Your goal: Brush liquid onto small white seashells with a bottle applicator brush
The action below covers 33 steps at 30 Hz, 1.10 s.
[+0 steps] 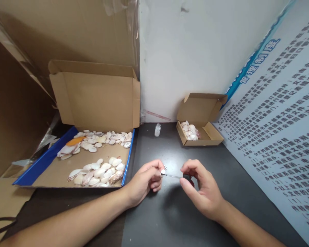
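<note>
My left hand (146,180) pinches a small white shell (162,171) between thumb and fingertips. My right hand (204,192) grips the dark cap (187,177) of a brush applicator. From that cap a thin stem (173,176) runs left, and its dark brush tip meets the edge of the shell; whether it touches cannot be made out. Just behind my left fingertips lies a small silvery object (165,167), partly hidden. A small glass bottle (157,130) with a white label stands upright and uncapped farther back on the dark table (154,219).
At left, a blue-edged cardboard box (51,175) holds several shells in two groups, plus an orange piece (76,141). A smaller cardboard box (204,141) with shells stands at the back right. A white wall (170,68) and a printed poster (278,120) bound the table.
</note>
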{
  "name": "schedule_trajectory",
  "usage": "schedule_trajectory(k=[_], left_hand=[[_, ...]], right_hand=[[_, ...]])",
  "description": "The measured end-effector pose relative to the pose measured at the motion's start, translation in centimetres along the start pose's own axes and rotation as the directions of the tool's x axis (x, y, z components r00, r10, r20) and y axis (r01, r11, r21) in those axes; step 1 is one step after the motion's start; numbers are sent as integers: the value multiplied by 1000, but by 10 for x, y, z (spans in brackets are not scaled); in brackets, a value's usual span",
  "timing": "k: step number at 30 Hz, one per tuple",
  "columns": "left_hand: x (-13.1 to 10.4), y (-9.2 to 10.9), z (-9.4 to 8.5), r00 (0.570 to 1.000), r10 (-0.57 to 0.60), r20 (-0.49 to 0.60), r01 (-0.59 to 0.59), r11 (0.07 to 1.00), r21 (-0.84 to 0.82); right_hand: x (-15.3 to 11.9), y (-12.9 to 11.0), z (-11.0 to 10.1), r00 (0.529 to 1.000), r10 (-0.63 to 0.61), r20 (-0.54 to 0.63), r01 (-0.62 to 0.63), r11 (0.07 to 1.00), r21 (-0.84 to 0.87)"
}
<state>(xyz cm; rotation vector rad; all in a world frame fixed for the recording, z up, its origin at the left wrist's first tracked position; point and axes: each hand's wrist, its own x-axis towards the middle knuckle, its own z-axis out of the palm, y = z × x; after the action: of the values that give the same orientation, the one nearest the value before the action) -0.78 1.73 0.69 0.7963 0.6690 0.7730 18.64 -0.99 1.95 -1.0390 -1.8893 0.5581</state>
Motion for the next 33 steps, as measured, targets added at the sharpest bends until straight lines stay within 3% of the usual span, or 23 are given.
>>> schedule_trajectory(k=[4, 10, 15, 20, 33], left_hand=[[0, -2, -1, 1000, 3, 26, -3, 1000, 18], [0, -1, 0, 999, -8, 44, 7, 999, 36], [0, -1, -1, 996, 12, 92, -15, 999, 31], [-1, -2, -2, 995, 6, 97, -10, 999, 38], [-2, -1, -4, 989, 18, 146, -27, 998, 57]], right_hand=[[2, -1, 0, 999, 29, -44, -31, 999, -25], [1, -3, 0, 998, -63, -14, 63, 997, 37], [2, -4, 0, 998, -11, -54, 11, 1000, -6], [0, -4, -2, 995, -96, -30, 98, 993, 61], [0, -2, -2, 999, -49, -3, 50, 995, 89]])
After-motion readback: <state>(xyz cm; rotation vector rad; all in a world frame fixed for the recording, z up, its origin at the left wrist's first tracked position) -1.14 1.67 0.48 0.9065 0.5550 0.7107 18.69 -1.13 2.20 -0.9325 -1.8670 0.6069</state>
